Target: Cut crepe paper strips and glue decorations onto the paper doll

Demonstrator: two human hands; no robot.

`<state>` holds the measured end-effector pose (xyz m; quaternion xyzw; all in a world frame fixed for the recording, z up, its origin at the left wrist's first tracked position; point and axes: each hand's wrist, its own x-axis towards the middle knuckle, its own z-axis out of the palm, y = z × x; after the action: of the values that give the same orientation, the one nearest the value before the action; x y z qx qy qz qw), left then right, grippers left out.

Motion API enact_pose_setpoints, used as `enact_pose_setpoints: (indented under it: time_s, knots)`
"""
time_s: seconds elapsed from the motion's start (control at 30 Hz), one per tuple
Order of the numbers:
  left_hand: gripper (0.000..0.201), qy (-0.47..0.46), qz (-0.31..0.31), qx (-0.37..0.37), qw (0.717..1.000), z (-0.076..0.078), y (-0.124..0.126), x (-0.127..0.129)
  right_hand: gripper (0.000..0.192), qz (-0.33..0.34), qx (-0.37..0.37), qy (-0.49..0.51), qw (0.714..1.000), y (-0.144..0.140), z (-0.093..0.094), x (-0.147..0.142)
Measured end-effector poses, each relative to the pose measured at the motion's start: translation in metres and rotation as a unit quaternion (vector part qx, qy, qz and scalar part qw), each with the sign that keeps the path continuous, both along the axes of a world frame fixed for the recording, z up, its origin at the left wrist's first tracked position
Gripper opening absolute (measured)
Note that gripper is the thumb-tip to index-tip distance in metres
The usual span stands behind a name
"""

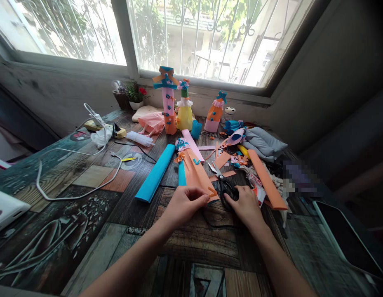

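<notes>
My left hand (pixel 189 202) is closed in a pinch on a small folded orange paper strip (pixel 212 192). Beneath it lies a paper-wrapped bottle shape (pixel 194 167), orange and blue, with a pink ruffle and paper flowers at its far end. A small blue V-shaped strip (pixel 196 161) rests on the orange paper. To the right, my right hand (pixel 246 203) has thumb and fingers around the black handles of the scissors (pixel 224 181). Their blades are parted and point away to the left, over orange paper scraps (pixel 222 160).
Blue (pixel 157 173) and orange (pixel 267 179) crepe paper rolls flank the work. Decorated bottles (pixel 185 113) stand by the window. Paper scraps and a grey cushion (pixel 264 142) are at right, a phone (pixel 346 235) at near right. A white cable (pixel 76 198) loops across the left.
</notes>
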<state>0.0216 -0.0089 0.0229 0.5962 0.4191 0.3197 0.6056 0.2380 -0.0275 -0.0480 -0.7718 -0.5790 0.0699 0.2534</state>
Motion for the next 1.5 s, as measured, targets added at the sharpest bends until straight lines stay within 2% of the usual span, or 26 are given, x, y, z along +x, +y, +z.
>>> enact_pose_setpoints:
  time_s: [0.17,0.27,0.4,0.53,0.63,0.77,0.93,1.17,1.5]
  knots:
    - [0.019,-0.038,0.035,0.015,0.999,0.003,0.004,-0.004,0.039,-0.015,0.072,0.068,0.995,-0.003,0.012,0.010]
    - [0.017,-0.058,0.058,0.035,0.996,0.010,0.009,-0.003,0.043,0.014,0.105,0.162,0.981,-0.011,0.024,0.014]
    - [0.015,-0.068,0.040,0.100,0.992,0.031,0.022,0.004,0.042,0.112,0.082,0.299,0.944,-0.020,0.038,0.008]
    - [0.015,-0.066,0.053,0.159,0.984,0.055,0.035,0.010,0.041,0.156,0.046,0.395,0.904,-0.027,0.044,-0.006]
    - [0.016,-0.063,0.057,0.176,0.981,0.063,0.041,0.012,0.034,0.190,0.029,0.442,0.876,-0.031,0.042,-0.010]
    - [0.016,-0.053,0.043,0.181,0.981,0.063,0.044,0.013,0.025,0.201,0.008,0.450,0.870,-0.034,0.034,-0.009]
    - [0.015,-0.026,0.039,0.191,0.980,0.060,0.049,0.014,0.030,0.201,-0.026,0.460,0.864,-0.034,0.030,-0.007]
    - [0.016,0.028,0.005,0.168,0.985,0.055,0.048,0.017,0.023,0.179,-0.043,0.463,0.867,-0.036,0.034,-0.008]
    - [0.016,0.037,-0.014,0.143,0.989,0.052,0.046,0.020,0.025,0.164,-0.052,0.484,0.858,-0.037,0.042,-0.011]
